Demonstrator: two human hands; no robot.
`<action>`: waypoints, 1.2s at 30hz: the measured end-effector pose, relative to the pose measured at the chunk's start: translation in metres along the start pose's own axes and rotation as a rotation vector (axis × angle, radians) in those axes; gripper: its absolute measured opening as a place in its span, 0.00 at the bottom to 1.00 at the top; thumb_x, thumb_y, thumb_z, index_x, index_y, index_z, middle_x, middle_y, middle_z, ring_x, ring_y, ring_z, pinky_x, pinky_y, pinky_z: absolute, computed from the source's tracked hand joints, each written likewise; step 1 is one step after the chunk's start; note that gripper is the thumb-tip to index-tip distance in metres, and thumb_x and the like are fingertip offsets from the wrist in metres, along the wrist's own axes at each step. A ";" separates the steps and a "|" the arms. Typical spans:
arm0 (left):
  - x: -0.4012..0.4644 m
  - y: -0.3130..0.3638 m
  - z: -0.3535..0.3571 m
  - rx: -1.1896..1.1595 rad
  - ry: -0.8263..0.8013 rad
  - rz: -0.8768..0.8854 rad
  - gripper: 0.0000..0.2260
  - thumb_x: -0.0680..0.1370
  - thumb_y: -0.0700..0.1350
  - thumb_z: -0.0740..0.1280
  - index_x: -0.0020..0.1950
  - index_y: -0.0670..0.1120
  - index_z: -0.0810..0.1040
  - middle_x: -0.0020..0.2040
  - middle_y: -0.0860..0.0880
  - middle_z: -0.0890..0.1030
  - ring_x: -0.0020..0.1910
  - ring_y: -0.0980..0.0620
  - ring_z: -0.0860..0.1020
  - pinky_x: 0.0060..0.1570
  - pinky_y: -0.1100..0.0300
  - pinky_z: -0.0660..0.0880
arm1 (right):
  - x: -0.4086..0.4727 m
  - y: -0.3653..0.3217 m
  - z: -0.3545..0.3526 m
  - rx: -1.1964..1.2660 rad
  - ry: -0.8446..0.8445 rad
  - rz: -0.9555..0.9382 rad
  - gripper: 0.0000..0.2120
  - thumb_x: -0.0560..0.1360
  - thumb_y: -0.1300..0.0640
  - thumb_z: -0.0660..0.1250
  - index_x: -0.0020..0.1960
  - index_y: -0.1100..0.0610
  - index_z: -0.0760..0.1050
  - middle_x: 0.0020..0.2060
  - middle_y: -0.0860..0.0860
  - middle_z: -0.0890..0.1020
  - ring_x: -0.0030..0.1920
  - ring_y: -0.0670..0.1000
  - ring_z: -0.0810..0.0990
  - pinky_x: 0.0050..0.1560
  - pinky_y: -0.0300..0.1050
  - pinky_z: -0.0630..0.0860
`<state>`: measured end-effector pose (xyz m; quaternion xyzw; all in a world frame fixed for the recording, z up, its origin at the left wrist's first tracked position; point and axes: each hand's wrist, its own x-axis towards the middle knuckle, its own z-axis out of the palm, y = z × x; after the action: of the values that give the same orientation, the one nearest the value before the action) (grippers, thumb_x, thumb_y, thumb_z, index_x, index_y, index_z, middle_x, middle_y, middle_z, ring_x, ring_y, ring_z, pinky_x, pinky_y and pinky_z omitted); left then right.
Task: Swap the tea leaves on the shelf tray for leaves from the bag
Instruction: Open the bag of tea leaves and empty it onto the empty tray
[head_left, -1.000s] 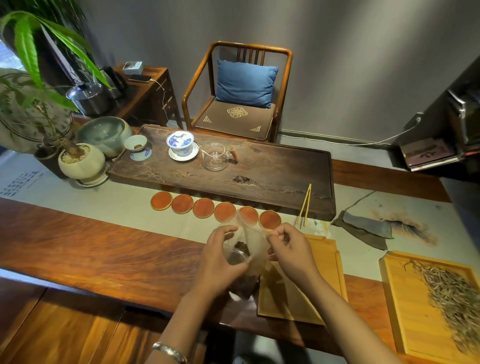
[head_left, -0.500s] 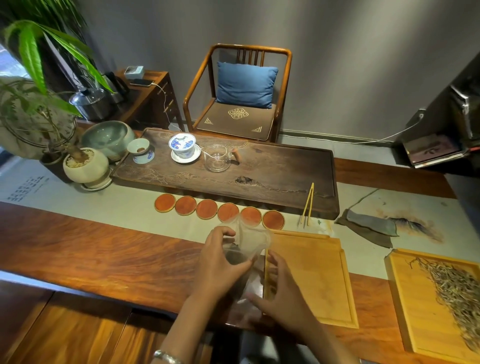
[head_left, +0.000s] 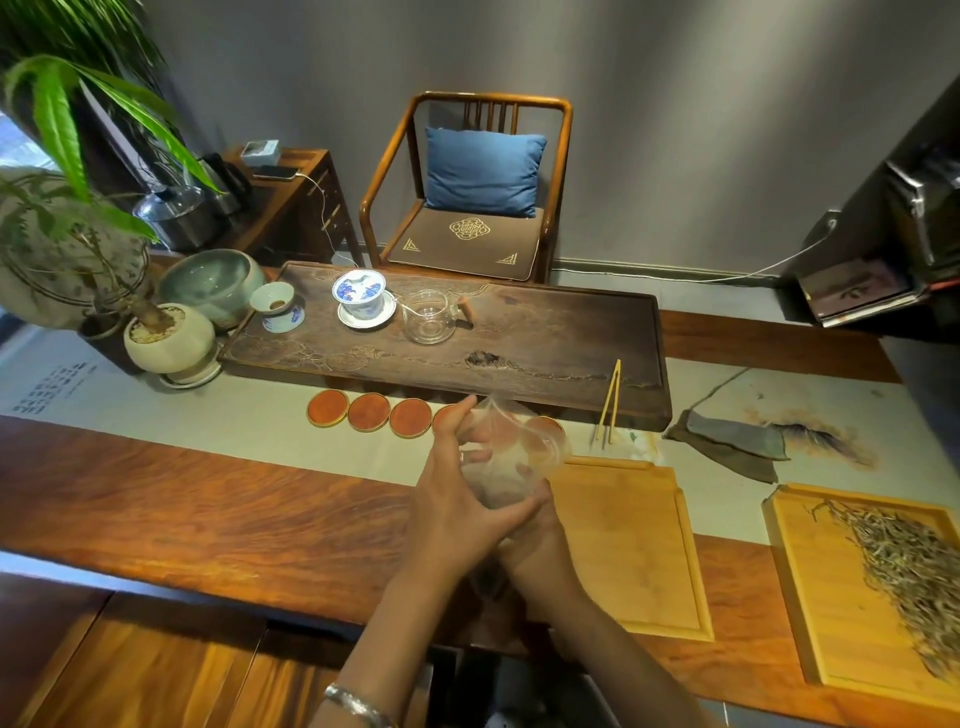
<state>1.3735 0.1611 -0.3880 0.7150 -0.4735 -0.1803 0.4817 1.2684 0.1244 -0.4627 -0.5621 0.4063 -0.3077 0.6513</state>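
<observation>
Nearest the camera, both hands meet over the front edge of the long wooden table (head_left: 197, 525), just left of the empty bamboo tray (head_left: 631, 545), which serves as the landmark here. The left hand (head_left: 457, 512) is curled around the side of a clear plastic bag (head_left: 506, 457), thumb raised toward the bag's mouth, and a silver bracelet (head_left: 358, 704) sits on that wrist. The right hand (head_left: 535, 545) is tucked under the bag and mostly hidden by the left; it seems to cup the bag's base, but how tightly its fingers close cannot be told. The bag is blurred, and its contents cannot be made out. Right of the empty tray, well apart, a second bamboo tray (head_left: 810, 587) carries a heap of pale dry tea leaves (head_left: 914, 566). Just behind the empty tray lie bamboo tongs (head_left: 609, 408), and behind and to its left a row of round orange coasters (head_left: 369, 412) runs along the cloth runner. Farther back stands a dark tea board (head_left: 545, 338) bearing a blue-and-white lidded cup (head_left: 361, 299) and a glass pitcher (head_left: 428, 322). Farthest back, a wooden chair (head_left: 467, 192) holds a blue cushion.
</observation>
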 end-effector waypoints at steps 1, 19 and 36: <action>0.001 0.000 0.000 -0.013 -0.009 0.006 0.51 0.57 0.64 0.79 0.73 0.66 0.53 0.61 0.62 0.74 0.55 0.63 0.78 0.47 0.61 0.80 | 0.001 -0.002 -0.004 0.011 -0.004 0.007 0.35 0.66 0.58 0.75 0.69 0.55 0.63 0.58 0.54 0.80 0.58 0.53 0.80 0.54 0.48 0.80; -0.030 -0.052 0.015 -0.347 -0.609 -0.425 0.32 0.60 0.63 0.79 0.62 0.66 0.72 0.58 0.58 0.81 0.57 0.57 0.80 0.53 0.60 0.78 | -0.027 -0.036 -0.104 0.104 -0.093 0.266 0.20 0.68 0.56 0.71 0.60 0.54 0.75 0.49 0.47 0.85 0.49 0.46 0.84 0.42 0.33 0.78; -0.070 -0.043 0.074 -0.389 -0.540 -0.637 0.22 0.68 0.42 0.77 0.59 0.44 0.75 0.50 0.43 0.84 0.34 0.52 0.84 0.32 0.63 0.79 | -0.072 0.006 -0.125 0.108 -0.054 0.363 0.31 0.68 0.56 0.74 0.67 0.46 0.65 0.57 0.50 0.82 0.56 0.51 0.81 0.52 0.49 0.80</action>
<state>1.3083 0.1864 -0.4736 0.6485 -0.2959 -0.5849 0.3870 1.1244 0.1273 -0.4603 -0.4517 0.4664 -0.1912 0.7361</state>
